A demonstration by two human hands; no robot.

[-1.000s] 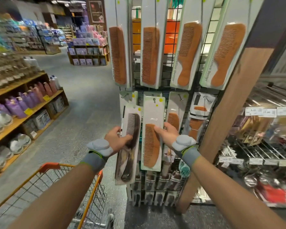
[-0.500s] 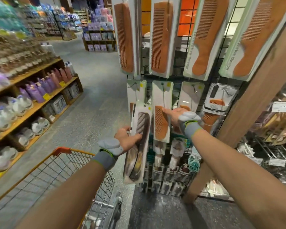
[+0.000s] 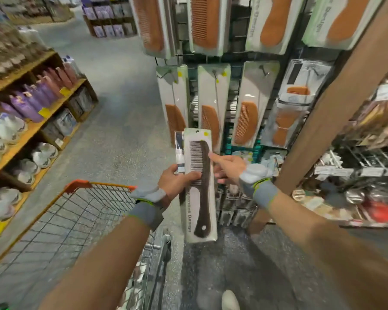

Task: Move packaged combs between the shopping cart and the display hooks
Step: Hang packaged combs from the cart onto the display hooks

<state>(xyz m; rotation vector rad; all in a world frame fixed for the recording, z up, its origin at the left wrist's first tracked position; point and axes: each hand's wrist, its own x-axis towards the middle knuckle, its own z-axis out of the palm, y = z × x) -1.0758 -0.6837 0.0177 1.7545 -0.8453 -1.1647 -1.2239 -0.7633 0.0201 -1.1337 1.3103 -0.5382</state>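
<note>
Midway, seemingly: left hand [image 3: 177, 181] grips a packaged dark comb [image 3: 199, 193] clear of the display hooks [image 3: 215, 73] (right hand [image 3: 227, 170] loose-fingered, forefinger touching it); placing it in the shopping cart [image 3: 103, 184] probably remains.

The top-row wooden combs [image 3: 205, 23] run off the upper edge. A second package [image 3: 179, 148] is mostly hidden behind the dark comb package [image 3: 199, 186]. The shopping cart [image 3: 103, 184] is cut off at the lower left. The shelf price tags [image 3: 44, 112] are too blurred to read.
</note>
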